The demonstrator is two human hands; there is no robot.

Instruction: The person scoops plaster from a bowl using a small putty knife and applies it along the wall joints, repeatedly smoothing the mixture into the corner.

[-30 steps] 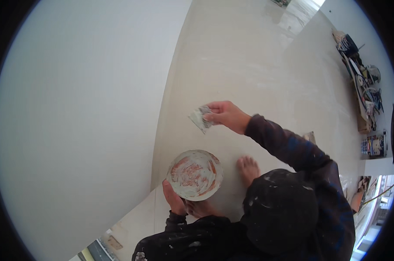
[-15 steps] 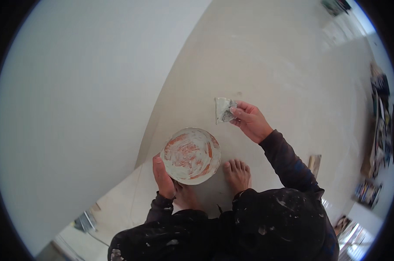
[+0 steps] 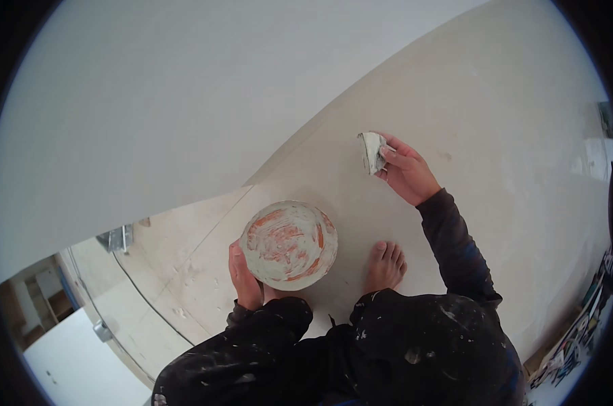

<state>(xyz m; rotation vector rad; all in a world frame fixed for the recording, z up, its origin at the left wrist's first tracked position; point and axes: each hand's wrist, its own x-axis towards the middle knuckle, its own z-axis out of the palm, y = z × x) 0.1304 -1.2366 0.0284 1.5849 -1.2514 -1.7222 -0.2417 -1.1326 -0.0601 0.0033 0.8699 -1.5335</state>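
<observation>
My left hand (image 3: 245, 276) grips the left edge of a round bowl (image 3: 289, 245), orange-red inside and smeared all over with white paste. The thumb lies along the rim, while the fingers underneath are hidden. Out to the right and farther off, my right hand (image 3: 409, 172) pinches a small putty scraper (image 3: 372, 154). White paste coats its blade, and the grey part by my fingers is also smeared. Scraper and bowl are well apart, and the scraper is held in the air over the floor.
A smooth pale wall (image 3: 150, 122) fills the upper left, meeting the beige floor (image 3: 496, 223) along a slanting edge. Cables (image 3: 144, 294) run over the floor at left, near a grey metal object (image 3: 120, 239). Assorted clutter (image 3: 577, 338) lies at far right. My bare foot (image 3: 386, 266) stands beside the bowl.
My view has turned, so the wall's corner sits farther right and more floor shows at left. The right hand with the scraper has moved right and farther away; the scraper blade is turned more edge-on.
</observation>
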